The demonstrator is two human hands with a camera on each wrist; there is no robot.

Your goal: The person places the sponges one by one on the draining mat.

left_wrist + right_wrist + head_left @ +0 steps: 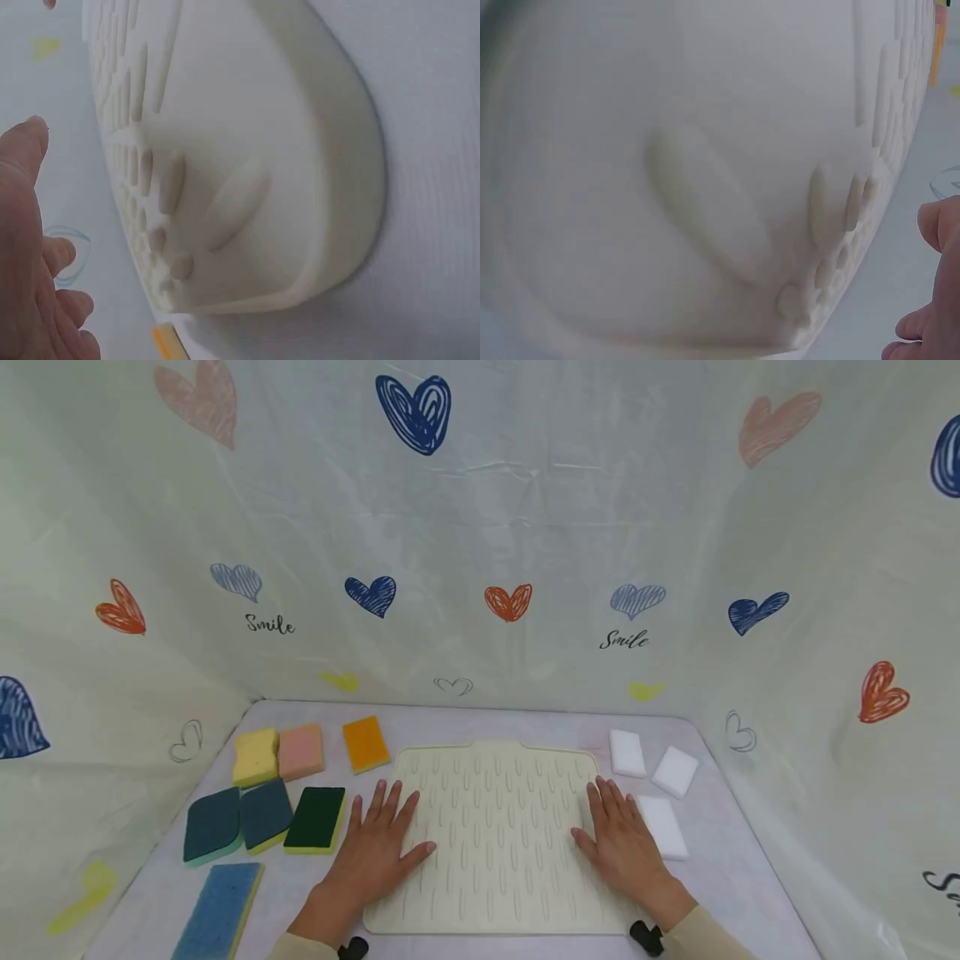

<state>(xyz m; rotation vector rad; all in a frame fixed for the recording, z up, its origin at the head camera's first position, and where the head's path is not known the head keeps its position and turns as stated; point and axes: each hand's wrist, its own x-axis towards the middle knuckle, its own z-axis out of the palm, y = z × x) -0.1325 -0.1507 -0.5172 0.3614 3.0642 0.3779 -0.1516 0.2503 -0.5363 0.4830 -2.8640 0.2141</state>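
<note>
Left hand is holding fingers spread, right hand fingers closer together; the ridged cream mat is lying between them (contact unclear). Steadying both side edges evenly is probably working best.

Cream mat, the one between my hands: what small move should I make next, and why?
Probably shift your right hand outward to the nearest white block: that hand's fingers are extended and hold nothing, and the block lies right beside it, off the cream mat. Your left hand, at the opposite edge, seems well placed to steady the mat.
</note>
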